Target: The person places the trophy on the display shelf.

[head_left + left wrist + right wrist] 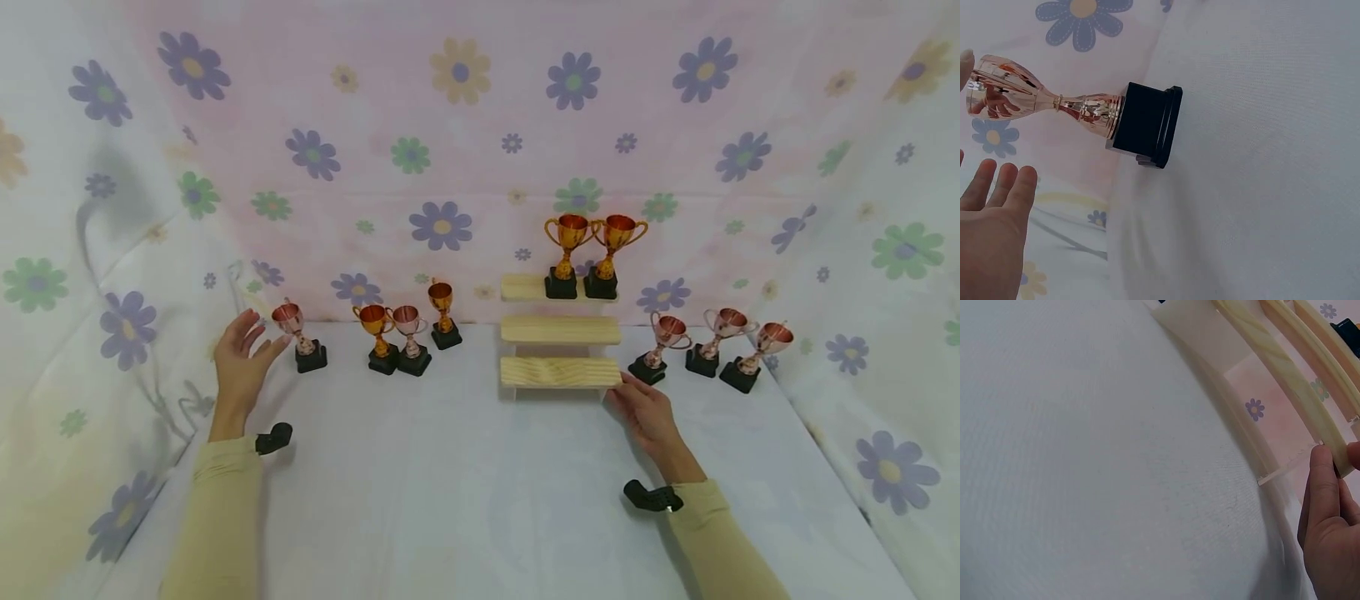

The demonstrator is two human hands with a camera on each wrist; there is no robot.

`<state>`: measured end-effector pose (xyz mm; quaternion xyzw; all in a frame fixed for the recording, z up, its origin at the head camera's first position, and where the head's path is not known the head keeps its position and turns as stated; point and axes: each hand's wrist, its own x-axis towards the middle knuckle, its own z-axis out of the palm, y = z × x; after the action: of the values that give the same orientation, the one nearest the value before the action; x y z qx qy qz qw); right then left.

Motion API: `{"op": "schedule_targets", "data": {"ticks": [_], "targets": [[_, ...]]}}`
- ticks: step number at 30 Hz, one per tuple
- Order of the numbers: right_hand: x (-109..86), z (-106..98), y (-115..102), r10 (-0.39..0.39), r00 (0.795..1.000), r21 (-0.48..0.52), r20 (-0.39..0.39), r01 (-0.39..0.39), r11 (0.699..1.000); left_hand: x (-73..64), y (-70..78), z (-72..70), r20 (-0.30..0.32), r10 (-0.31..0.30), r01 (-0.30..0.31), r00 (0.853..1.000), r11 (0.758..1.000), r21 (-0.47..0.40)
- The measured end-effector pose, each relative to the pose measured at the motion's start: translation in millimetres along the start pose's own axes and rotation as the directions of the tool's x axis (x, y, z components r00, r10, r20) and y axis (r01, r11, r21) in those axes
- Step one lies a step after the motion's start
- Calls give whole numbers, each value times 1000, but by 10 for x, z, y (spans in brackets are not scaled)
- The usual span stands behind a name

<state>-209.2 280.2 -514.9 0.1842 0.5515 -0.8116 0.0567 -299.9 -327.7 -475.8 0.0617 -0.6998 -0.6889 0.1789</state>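
Note:
At the left, my left hand is beside a rose-gold trophy cup on a black base, its thumb tip right at the cup. Its fingers are spread and relaxed; in the left wrist view the trophy stands upright beyond the fingers. My right hand pinches the right end of the lowest step of a three-tier wooden display stand. In the right wrist view, fingers lie under the board and the thumb over it. Two gold trophies stand on the top tier.
Left of the stand, two gold trophies and a rose-gold one stand on the white cloth. Three rose-gold trophies stand close to the stand's right. Flowered fabric walls in the back and sides.

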Motion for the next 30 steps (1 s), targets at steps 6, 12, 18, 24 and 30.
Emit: {"op": "schedule_targets", "data": {"ticks": [6, 12, 18, 24, 30], "targets": [[2, -3, 12, -4, 1000, -11, 9, 4, 1000, 110, -10, 50, 115, -41, 32, 993, 996, 78], [18, -11, 27, -16, 1000, -14, 6, 16, 1000, 167, -31, 170, 57, -91, 88, 994, 995, 52], [27, -10, 38, -19, 1000, -24, -3, 19, 1000, 135, -161, 297, -123, 26, -33, 992, 998, -55], [27, -18, 37, -19, 1000, -8, 1, 19, 1000, 83, -227, 401, -217, 121, -141, 969, 987, -82], [25, -20, 18, -2, 1000, -3, 9, 2, 1000, 73, -241, 479, -285, 140, -180, 948, 977, -118]]}}
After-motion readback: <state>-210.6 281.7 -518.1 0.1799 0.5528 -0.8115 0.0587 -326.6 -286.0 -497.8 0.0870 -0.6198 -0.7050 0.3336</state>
